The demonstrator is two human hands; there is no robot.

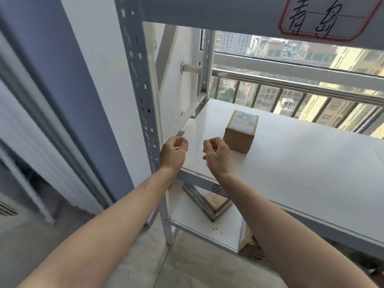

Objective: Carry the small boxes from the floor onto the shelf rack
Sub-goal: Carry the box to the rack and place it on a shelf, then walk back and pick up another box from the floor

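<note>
Both hands, the left hand [174,151] and the right hand [216,153], hang empty with loosely curled fingers over the shelf's [301,163] front left corner, and the small box [241,132] stands near its left edge, so a careless pull-back of the right hand may knock it.

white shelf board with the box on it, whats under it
Under the white shelf board a lower shelf holds a taped cardboard box. Another box shows further right, mostly covered by the right forearm. The board hides the rest.
</note>
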